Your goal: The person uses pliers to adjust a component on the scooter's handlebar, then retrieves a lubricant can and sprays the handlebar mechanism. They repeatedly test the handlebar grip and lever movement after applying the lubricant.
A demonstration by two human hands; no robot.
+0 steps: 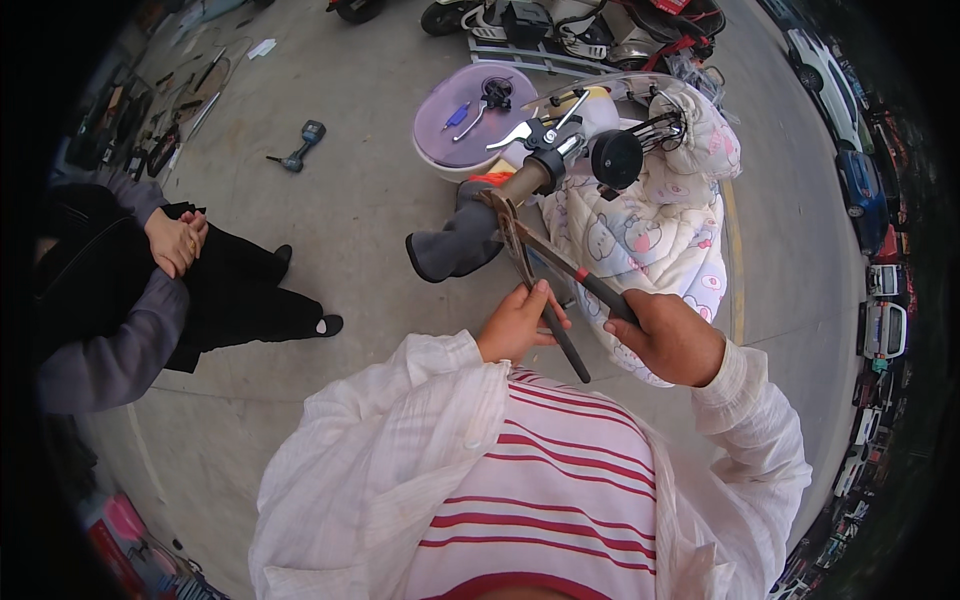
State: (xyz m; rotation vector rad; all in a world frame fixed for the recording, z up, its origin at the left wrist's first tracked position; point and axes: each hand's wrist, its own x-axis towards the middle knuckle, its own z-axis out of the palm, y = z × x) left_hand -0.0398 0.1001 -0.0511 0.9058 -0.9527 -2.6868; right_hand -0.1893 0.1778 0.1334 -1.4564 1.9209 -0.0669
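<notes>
Both of my hands are on long-handled pliers (519, 252), whose rusty jaws are at the end of a scooter's brownish handlebar grip (526, 182). My left hand (512, 324) is closed around the bare metal handle, which sticks out below my fingers. Wrapped round the other handle, dark with a red band, is my right hand (672, 338). The handles are spread apart. Beyond the grip are a silver brake lever (515, 134) and a round black mirror (616, 159). Exactly how the jaws bite is too small to tell.
A patterned padded quilt (635, 235) covers the scooter's front. A purple-topped tub (440, 122) bears a lever assembly and a blue item. A cordless drill (300, 146) lies on the floor. Another person (180, 280) stands at left, hands clasped. Parked cars line the right.
</notes>
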